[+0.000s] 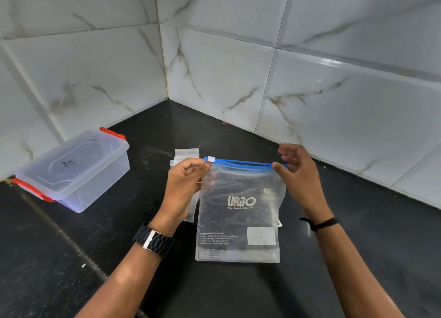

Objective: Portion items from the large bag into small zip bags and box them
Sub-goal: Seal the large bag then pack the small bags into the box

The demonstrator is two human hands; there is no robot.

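- Forearms enter from bottom edge; a black link watch (154, 240) is worn on the left wrist, a thin black band (321, 223) on the right.
- Left hand (183, 186) is curled at the top-left corner of the large zip bag (239, 212); thumb & forefinger are pinched on the bag just below the blue zip strip (241, 163), next to the white slider (211, 159).
- Right hand (298, 172) is placed at the top-right corner; the thumb tip is pressed to the strip end, other fingers are spread loosely above & behind it, nothing wrapped.
- Bag is held w/ long axis running away from the camera: zip end far, sealed bottom edge near, print readable from the wearer's side. Bottom seems to lie on the black counter (71, 258); top edge is lifted a bit, exact tilt can't be told.
- Zip strip is seen slightly bowed, mouth apparently parted a little between the hands.
- Contents can't be made out through the clear film.
- Small zip bags (186, 154), clear, are stacked flat on the counter just behind & partly under the left hand.
- Clear lidded box (74, 172) w/ red clips is set well to the left, near the tiled wall (238, 55), lid on.
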